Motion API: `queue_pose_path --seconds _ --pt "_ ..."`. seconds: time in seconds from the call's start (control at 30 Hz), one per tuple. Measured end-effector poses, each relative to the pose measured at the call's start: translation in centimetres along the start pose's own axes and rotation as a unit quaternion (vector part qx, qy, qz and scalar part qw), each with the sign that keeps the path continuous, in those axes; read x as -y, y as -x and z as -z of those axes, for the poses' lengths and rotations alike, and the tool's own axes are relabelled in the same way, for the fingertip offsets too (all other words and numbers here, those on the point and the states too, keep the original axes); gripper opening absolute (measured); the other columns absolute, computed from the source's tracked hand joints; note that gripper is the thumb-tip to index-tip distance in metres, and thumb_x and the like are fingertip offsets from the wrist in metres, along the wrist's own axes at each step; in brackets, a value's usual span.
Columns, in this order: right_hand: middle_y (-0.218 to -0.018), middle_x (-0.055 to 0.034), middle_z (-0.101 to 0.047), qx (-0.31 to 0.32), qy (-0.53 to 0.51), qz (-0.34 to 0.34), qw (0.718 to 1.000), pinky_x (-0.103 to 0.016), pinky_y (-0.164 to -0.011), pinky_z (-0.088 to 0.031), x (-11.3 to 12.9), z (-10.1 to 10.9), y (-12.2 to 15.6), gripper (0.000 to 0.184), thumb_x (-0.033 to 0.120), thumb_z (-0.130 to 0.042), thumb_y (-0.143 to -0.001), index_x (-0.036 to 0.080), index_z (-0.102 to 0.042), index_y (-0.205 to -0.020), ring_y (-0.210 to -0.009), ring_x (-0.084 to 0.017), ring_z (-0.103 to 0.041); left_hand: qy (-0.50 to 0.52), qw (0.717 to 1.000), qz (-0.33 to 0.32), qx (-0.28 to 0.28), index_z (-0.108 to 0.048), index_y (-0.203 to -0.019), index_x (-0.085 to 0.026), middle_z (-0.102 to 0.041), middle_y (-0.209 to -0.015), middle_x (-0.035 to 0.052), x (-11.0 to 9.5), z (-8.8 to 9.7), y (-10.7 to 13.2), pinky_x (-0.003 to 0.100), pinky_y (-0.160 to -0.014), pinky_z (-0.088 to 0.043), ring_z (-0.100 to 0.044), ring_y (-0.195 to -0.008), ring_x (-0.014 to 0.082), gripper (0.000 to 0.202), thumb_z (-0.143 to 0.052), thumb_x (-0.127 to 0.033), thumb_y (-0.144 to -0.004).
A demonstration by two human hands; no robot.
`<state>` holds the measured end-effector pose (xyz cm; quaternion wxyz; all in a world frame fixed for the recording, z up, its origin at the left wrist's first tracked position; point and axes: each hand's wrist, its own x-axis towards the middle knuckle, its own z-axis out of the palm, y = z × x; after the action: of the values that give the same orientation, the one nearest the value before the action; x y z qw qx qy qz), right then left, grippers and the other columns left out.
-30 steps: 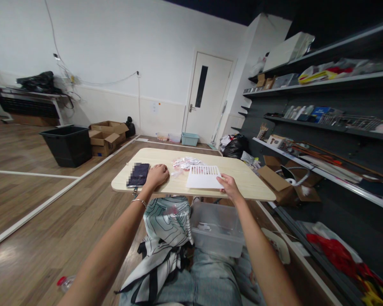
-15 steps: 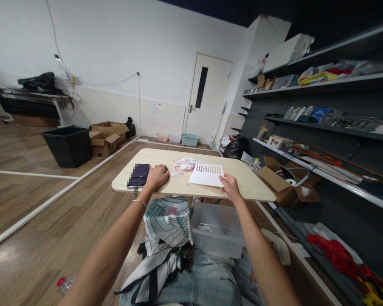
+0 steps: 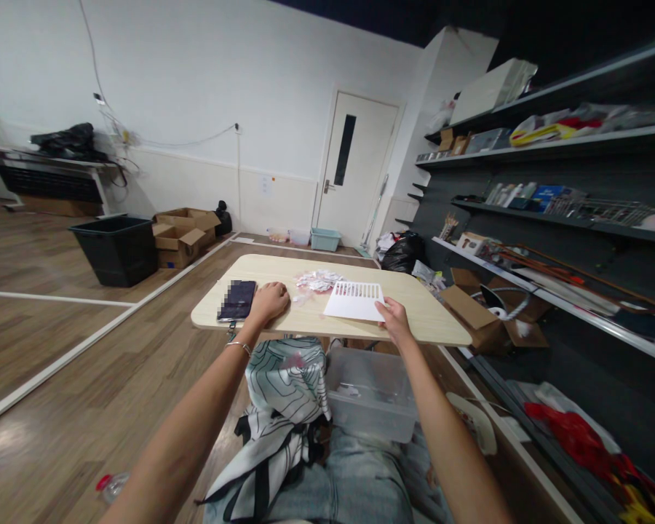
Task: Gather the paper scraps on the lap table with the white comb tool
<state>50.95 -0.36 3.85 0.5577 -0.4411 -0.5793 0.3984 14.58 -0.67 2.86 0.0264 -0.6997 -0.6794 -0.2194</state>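
Observation:
My right hand pinches the near right corner of a white card that has a row of slots cut along its far edge. The card is tilted just over the table. Palm down on the light wooden table rests my left hand, fingers loosely bent, with nothing visible in it. Directly left of that hand lies a dark phone, partly pixelated. A heap of small white paper pieces lies beyond the card, with a few loose bits nearer the left hand.
A clear plastic bin sits below the table's near edge, by my lap, with a few white scraps inside. Patterned cloth hangs beside it. Loaded shelves and an open carton stand right; a black bin stands left.
Almost nothing differs. The card and my right hand have shifted very slightly; my left hand stays in place.

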Motion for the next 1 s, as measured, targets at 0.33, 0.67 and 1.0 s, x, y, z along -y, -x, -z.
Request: queue_pose_path --seconds 0.33,0.67,1.0 --pt "-0.068 -0.0027 -0.069 0.019 0.005 0.000 1.000 -0.020 -0.035 -0.038 -0.12 0.03 -0.05 0.048 0.055 -0.081 -0.066 0.016 -0.066 -0.091 -0.048 -0.011 -0.051 0.015 1.000 0.004 0.003 -0.074 -0.108 -0.018 -0.074 -0.122 0.0152 -0.11 0.18 0.09 0.038 -0.098 -0.047 -0.065 -0.115 0.0303 0.036 -0.044 -0.031 -0.094" --pt "-0.066 -0.0030 -0.069 0.034 0.032 0.013 0.999 -0.022 -0.036 -0.039 -0.41 -0.11 -0.13 0.051 0.059 -0.079 -0.068 0.016 -0.066 -0.093 -0.044 -0.011 -0.050 0.008 1.000 0.004 0.004 -0.074 -0.110 -0.018 -0.073 -0.123 0.0147 -0.18 0.21 0.12 0.037 -0.099 -0.047 -0.064 -0.116 0.0294 0.037 -0.043 -0.032 -0.095" --pt "-0.072 -0.0050 -0.072 0.009 0.026 0.010 1.000 -0.024 -0.039 -0.043 -0.64 -0.19 -0.26 0.050 0.058 -0.079 -0.069 0.017 -0.065 -0.094 -0.049 -0.014 -0.054 0.009 1.000 0.006 0.003 -0.074 -0.111 -0.019 -0.074 -0.123 0.0143 -0.08 0.12 0.07 0.037 -0.099 -0.047 -0.064 -0.117 0.0296 0.036 -0.044 -0.032 -0.094"
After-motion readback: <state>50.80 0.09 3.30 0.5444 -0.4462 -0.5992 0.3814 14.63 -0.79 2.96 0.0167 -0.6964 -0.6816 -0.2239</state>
